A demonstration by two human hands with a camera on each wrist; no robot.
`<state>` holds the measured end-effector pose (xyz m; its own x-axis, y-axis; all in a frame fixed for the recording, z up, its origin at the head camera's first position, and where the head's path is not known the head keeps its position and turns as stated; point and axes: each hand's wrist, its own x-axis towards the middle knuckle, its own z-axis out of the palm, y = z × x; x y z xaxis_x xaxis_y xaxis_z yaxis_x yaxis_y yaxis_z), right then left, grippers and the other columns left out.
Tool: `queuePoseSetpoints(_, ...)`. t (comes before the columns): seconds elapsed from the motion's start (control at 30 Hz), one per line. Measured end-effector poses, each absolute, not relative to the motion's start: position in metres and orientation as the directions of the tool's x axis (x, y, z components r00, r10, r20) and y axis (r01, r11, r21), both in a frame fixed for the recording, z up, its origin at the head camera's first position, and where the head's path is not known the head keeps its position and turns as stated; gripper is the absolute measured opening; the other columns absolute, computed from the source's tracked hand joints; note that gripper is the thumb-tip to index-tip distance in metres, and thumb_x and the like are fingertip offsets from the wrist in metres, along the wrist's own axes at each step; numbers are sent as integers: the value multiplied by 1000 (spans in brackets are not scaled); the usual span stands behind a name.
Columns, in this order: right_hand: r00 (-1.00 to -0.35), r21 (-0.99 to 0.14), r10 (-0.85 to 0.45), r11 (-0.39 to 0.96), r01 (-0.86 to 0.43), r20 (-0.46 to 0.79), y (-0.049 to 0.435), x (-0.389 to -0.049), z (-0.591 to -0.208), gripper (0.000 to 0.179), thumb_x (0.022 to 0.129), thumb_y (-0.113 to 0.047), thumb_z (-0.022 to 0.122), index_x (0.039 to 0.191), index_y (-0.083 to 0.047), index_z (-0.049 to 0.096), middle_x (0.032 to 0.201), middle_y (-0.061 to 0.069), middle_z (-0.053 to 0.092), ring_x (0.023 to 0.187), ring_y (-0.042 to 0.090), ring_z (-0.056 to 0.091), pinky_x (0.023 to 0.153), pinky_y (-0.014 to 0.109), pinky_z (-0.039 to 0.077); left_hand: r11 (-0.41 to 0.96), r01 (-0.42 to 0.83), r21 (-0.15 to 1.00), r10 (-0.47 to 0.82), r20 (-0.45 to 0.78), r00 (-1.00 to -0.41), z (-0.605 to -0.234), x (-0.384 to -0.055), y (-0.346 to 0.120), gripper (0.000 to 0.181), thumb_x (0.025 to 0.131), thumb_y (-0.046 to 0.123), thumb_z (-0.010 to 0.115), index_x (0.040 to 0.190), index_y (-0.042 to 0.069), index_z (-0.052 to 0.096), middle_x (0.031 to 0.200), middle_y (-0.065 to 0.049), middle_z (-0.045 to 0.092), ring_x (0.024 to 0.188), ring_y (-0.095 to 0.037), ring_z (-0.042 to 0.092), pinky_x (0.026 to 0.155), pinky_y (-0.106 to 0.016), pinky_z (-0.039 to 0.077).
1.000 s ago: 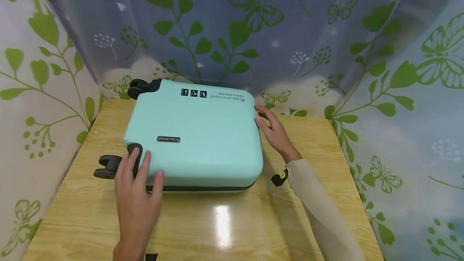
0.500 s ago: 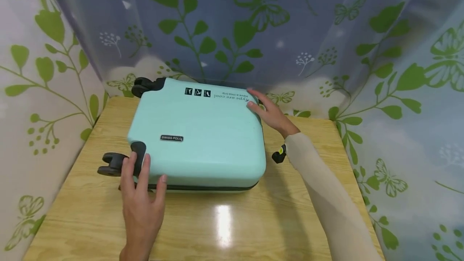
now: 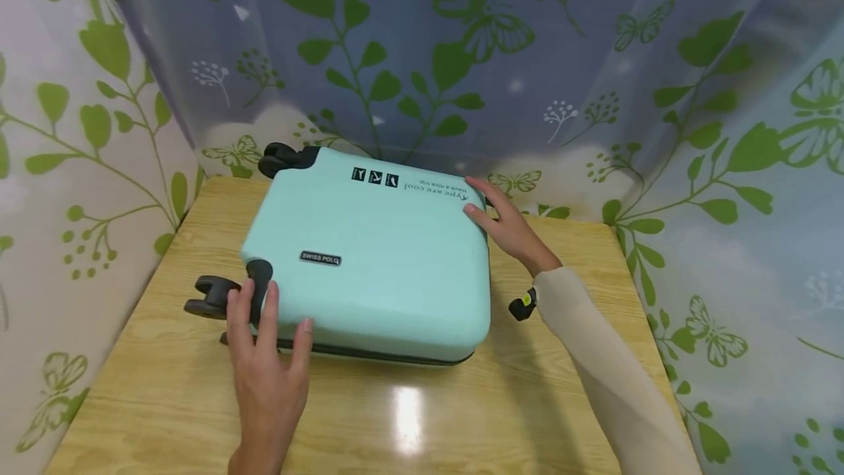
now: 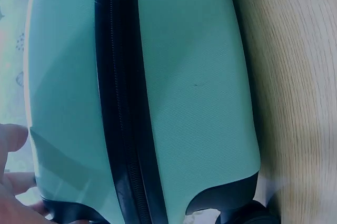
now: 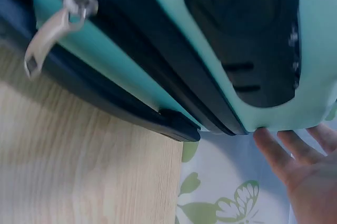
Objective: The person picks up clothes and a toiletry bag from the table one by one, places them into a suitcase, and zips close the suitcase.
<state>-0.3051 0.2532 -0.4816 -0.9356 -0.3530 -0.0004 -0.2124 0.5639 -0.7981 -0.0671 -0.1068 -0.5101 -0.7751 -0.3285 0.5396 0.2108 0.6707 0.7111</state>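
Observation:
A mint-green suitcase (image 3: 389,262) lies flat on the wooden table, its black wheels (image 3: 214,297) pointing left. My left hand (image 3: 267,380) touches the near wheel corner with extended fingers, the thumb at the near side. My right hand (image 3: 511,229) rests on the far right corner, thumb on the top face and fingertips over the far edge. In the left wrist view, the black zip (image 4: 121,98) runs along the near side. The right wrist view shows a dark panel (image 5: 250,40), a metal zip pull (image 5: 50,37) and a black side handle (image 5: 105,98) on the right end.
The wooden table (image 3: 356,416) extends in front of the suitcase and to its right. Patterned curtains (image 3: 514,108) with green leaves and butterflies hang behind and at both sides. A small black wrist device (image 3: 522,305) sits at my right cuff.
My right hand has slid from the right end onto the far right corner. The suitcase has turned slightly, its right end coming nearer. My left hand stays at the near wheel corner.

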Motion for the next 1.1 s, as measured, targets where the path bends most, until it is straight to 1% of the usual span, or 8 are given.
queuePoseSetpoints(0.23, -944, -789, -329, 578, -210, 10, 271, -281, -485, 67, 112, -51, 57, 173, -36, 32, 182, -2, 23, 167, 33, 24, 126, 68, 33, 672, 248, 698, -281, 550, -787, -511, -76, -114, 71, 96, 13, 83, 159, -1, 54, 172, -26, 36, 165, -55, 19, 125, -76, 24)
queuePoseSetpoints(0.43, -958, -805, -285, 562, -191, 29, 286, -258, -488, 68, 112, -45, 61, 172, -34, 34, 181, 5, 26, 166, 36, 26, 122, 68, 40, 646, 310, 697, -234, 567, -790, -513, -89, -121, 71, 105, 37, 75, 160, 0, 53, 173, -26, 34, 166, -55, 15, 125, -77, 23)
queuePoseSetpoints(0.57, -965, -834, -259, 522, -180, 46, 290, -242, -489, 68, 111, -40, 64, 172, -30, 36, 178, 8, 29, 163, 38, 33, 119, 67, 44, 614, 356, 705, -198, 574, -795, -516, -97, -127, 73, 107, 46, 70, 162, 0, 51, 175, -25, 32, 166, -55, 11, 124, -79, 23)
queuePoseSetpoints(0.7, -970, -849, -234, 497, -180, 69, 294, -227, -488, 69, 111, -34, 65, 172, -25, 36, 177, 10, 28, 157, 42, 40, 117, 66, 47, 588, 390, 709, -146, 567, -811, -517, -105, -132, 71, 108, 39, 70, 164, 2, 47, 177, -23, 29, 168, -53, 7, 124, -79, 22)
queuePoseSetpoints(0.8, -976, -855, -197, 486, -180, 94, 297, -215, -491, 68, 111, -29, 65, 172, -22, 36, 176, 12, 29, 154, 43, 42, 117, 66, 45, 562, 405, 721, -97, 544, -834, -516, -113, -136, 72, 105, 23, 75, 166, 2, 43, 178, -22, 28, 169, -50, 3, 126, -78, 18)
queuePoseSetpoints(0.93, -983, -873, -138, 456, -169, 119, 297, -197, -499, 66, 110, -25, 66, 171, -24, 38, 173, 14, 30, 149, 41, 43, 115, 62, 44, 515, 406, 755, -39, 494, -869, -512, -125, -146, 79, 99, 5, 77, 168, 2, 40, 179, -21, 27, 170, -47, -2, 127, -79, 13)
queuePoseSetpoints(1.0, -985, -879, -109, 446, -166, 131, 296, -187, -503, 66, 109, -24, 67, 170, -25, 40, 172, 14, 30, 146, 39, 44, 114, 60, 43, 494, 414, 765, -9, 480, -877, -511, -130, -151, 80, 98, 2, 77, 168, 3, 39, 180, -19, 26, 170, -46, -4, 127, -79, 11)
queuePoseSetpoints(1.1, -987, -880, -73, 446, -163, 146, 297, -173, -509, 66, 108, -22, 68, 168, -28, 42, 172, 11, 30, 141, 32, 44, 113, 51, 46, 474, 449, 758, 41, 490, -871, -512, -140, -158, 80, 98, 2, 76, 169, 3, 38, 180, -19, 26, 170, -46, -4, 128, -79, 9)
